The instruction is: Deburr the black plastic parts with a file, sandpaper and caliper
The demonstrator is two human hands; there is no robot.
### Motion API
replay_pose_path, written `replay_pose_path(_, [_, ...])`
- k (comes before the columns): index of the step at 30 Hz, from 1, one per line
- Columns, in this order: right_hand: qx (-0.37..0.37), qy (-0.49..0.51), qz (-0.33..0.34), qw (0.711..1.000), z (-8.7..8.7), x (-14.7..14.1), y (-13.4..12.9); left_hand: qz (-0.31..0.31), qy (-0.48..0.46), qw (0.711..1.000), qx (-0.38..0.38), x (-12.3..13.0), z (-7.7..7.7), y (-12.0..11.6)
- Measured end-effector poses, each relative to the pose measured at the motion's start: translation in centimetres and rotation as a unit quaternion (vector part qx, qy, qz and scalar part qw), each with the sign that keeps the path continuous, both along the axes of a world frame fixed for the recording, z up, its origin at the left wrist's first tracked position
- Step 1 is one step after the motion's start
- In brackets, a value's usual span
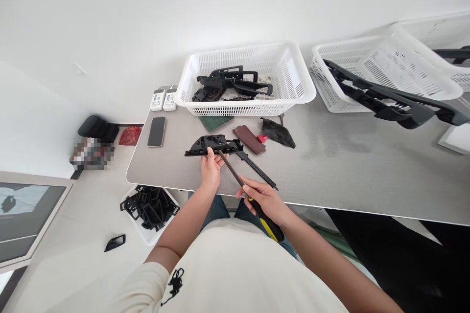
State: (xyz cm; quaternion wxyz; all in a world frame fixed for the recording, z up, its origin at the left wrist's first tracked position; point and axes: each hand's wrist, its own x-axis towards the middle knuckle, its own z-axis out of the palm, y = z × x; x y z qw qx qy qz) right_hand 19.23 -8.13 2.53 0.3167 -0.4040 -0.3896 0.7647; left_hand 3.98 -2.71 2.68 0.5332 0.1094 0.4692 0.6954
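Near the table's front edge, my left hand (pixel 210 171) grips a black plastic part (pixel 206 144), thumb on its near side. My right hand (pixel 262 195) is closed round a file (pixel 231 168) with a black and yellow handle. The file's far end meets the near edge of the plastic part, close to my left fingers. Just right of the part lies a black caliper (pixel 257 168), partly hidden behind it. A dark red flat case (pixel 249 139) and a crumpled black cloth-like piece (pixel 278 132) lie beyond, with a small red item (pixel 262 139) between them.
A white basket (pixel 246 107) of black parts stands at the back; another basket (pixel 330 100) holds long black trims overhanging its rim. A phone (pixel 156 132), two white boxes (pixel 163 100) and a green sheet (pixel 216 122) lie leftward. On the floor are a bin (pixel 149 239) of parts and one loose part (pixel 115 242).
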Motion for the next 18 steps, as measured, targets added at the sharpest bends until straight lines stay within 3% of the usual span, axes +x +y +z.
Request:
replay_pose_path(10, [-0.051, 0.069, -0.023, 0.996, 2.0, -0.5, -0.6, 0.011, 0.083, 0.996, 0.040, 0.1, -2.3, -0.3])
replay_pose_path(18, [-0.062, 0.037, -0.032, 0.997, 1.6, -1.0, -0.7, 0.016, 0.088, 0.995, 0.054, 0.0, -2.1, -0.4])
